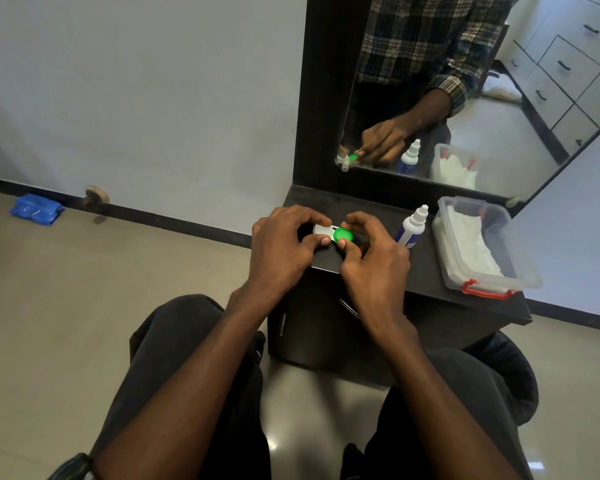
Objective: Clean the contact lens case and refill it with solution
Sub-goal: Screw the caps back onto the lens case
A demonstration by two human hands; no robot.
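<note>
While both caps stay on: brace, then twist.
Case: contact lens case [333, 233] on dresser top [426, 268], left of solution bottle [411, 227].
Left hand [284, 244]: pinches white cap [321, 229].
Right hand [374, 258]: pinches green cap [343, 234].

— Any legible text, brand or number?
— None. The solution bottle [410, 227] carries a blue label, but its print is too small and blurred to read — likewise the blue packet [36, 209] on the floor.
</note>
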